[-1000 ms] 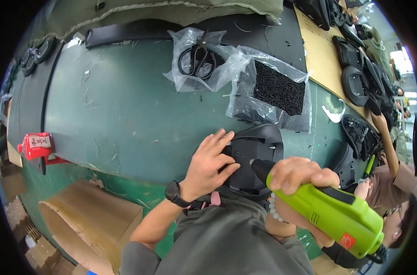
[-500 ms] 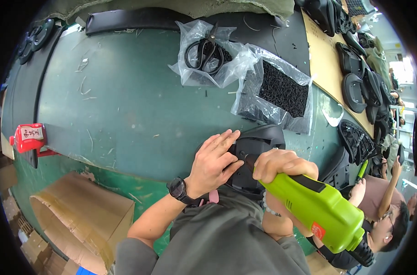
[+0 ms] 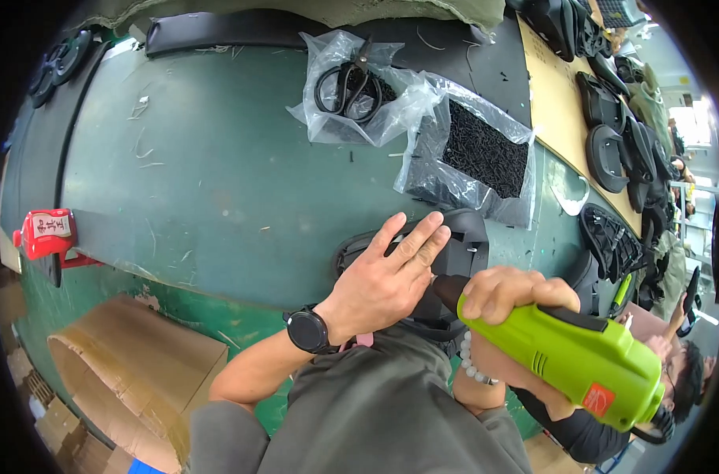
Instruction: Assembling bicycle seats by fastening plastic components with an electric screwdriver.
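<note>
My right hand (image 3: 517,294) is wrapped round the front end of a lime-green electric screwdriver (image 3: 592,359). The tool lies slantwise, its dark nose pointing toward a black moulded plastic part (image 3: 468,229) at the table's near edge. Over that part spreads my left hand (image 3: 387,278), back up, fingers stretched out and slightly apart. Its palm side is hidden, as is the screwdriver's tip, so contact with the part cannot be made out. Beyond the part lies an open clear bag of black screws (image 3: 486,150). A pair of black-handled scissors (image 3: 350,93) rests on another clear bag (image 3: 316,118).
A red bottle (image 3: 50,233) stands at the table's left edge. Below it sits an open cardboard box (image 3: 146,371). Black moulded parts (image 3: 608,158) line the board on the right. A co-worker (image 3: 589,423) is at the right, near another green tool (image 3: 622,291).
My right hand and the screwdriver have moved right, away from the part's middle. My left hand has shifted right and its fingers have spread. The co-worker's raised arm is lower.
</note>
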A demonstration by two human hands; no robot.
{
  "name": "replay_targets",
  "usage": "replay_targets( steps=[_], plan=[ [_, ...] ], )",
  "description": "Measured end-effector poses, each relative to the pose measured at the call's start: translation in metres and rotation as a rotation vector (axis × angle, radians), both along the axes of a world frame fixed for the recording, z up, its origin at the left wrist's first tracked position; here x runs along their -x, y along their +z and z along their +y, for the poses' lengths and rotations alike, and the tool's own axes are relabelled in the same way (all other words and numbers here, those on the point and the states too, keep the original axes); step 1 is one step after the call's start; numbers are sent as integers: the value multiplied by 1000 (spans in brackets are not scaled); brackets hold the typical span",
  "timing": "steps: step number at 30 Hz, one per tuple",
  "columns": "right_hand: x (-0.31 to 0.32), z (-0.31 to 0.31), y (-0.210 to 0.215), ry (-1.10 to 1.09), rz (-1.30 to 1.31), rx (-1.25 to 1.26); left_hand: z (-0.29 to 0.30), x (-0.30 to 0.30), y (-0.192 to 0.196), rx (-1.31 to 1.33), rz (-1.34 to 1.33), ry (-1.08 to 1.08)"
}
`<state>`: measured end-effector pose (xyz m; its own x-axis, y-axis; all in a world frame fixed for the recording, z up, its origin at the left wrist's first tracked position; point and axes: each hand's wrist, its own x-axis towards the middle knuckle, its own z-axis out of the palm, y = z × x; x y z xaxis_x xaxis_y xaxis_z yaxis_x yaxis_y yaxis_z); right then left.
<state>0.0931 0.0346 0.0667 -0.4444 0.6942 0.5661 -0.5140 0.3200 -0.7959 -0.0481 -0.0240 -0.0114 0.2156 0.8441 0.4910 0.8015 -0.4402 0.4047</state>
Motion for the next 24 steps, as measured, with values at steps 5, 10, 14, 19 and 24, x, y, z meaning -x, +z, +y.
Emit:
replay_targets(
  steps=[5, 10, 14, 19, 24],
  plan=[
    [-3, -19, 8, -41, -6, 193, -13, 13, 0, 185, -50, -77],
    [-7, -26, 9, -15, -62, 175, -20, 17, -15, 340, -116, -150],
    [-4, -23, 5, 10, -78, 170, -21, 18, -18, 361, -99, -169],
    [-8, -17, 0, 120, -96, 70, -20, 18, -17, 359, -117, -167],
    [-9, -14, 1, 111, -92, 57, -18, 20, -19, 362, -129, -158]
  ],
)
